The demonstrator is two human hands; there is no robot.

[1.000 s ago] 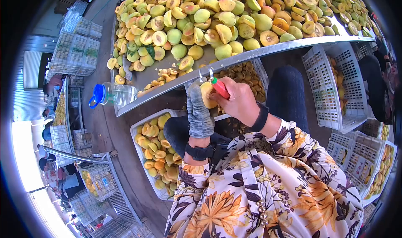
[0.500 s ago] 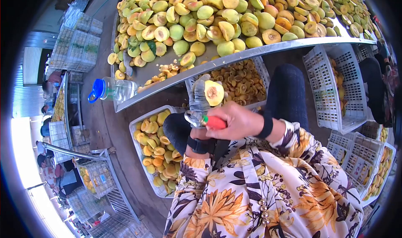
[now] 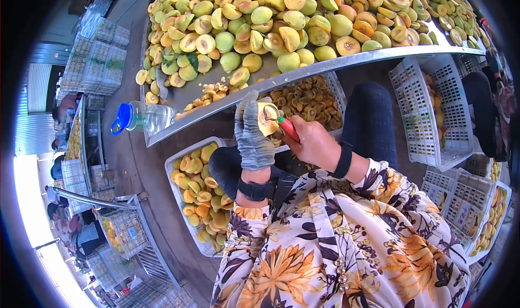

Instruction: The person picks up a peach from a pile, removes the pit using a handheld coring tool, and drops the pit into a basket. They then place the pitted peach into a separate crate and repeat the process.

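My left hand (image 3: 253, 137), in a grey knit glove, holds a peach half (image 3: 267, 119) with its cut face turned toward my right hand. My bare right hand (image 3: 318, 144) is wrapped around the red handle of a pitting tool (image 3: 288, 128). The tool has a green collar, and its metal loop lies against the brown centre of the cut face. Both hands are above my lap, just in front of the metal table edge. Below and behind the peach half is a crate of brown fruit scraps (image 3: 309, 103).
A metal-edged table (image 3: 319, 68) carries a big heap of halved peaches (image 3: 260, 16). A blue-capped water bottle (image 3: 154, 117) lies at its left corner. A white crate of peach halves (image 3: 172, 186) stands by my left knee, another crate (image 3: 417, 110) at right. People and stacked crates (image 3: 95, 64) are farther left.
My right hand has swung the tool up from near my left wrist to the peach half, its loop now at the centre. My left hand has tilted the half toward it.
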